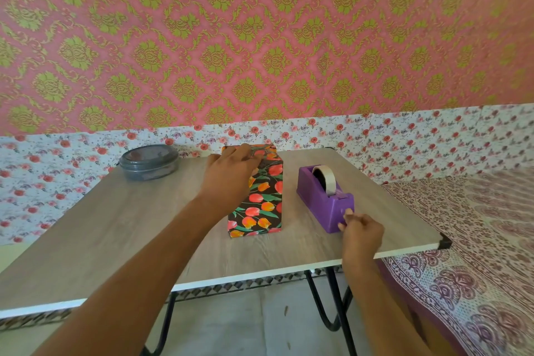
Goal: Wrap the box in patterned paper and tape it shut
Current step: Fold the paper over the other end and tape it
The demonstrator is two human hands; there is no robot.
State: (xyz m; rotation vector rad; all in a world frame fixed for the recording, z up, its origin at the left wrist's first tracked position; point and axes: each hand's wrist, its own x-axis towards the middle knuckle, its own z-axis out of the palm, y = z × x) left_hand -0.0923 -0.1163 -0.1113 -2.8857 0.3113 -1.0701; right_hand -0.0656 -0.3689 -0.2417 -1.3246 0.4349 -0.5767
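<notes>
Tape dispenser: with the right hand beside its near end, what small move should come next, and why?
Probably lift the right hand to the tape end at the purple dispenser cutter and pull off a strip. The left hand presses the paper on top of the wrapped box, so that fold seems to await tape.

No readable text, label, brand, number or sign appears anywhere in view. The box (258, 202) carries only a tulip print, and the tape dispenser (326, 199) shows plain purple plastic with no marking that can be made out. The lidded container (149, 162) on the desk (115, 228) bears no legible label either. The wall coverings and the bed cloth show patterns only, no lettering.
</notes>
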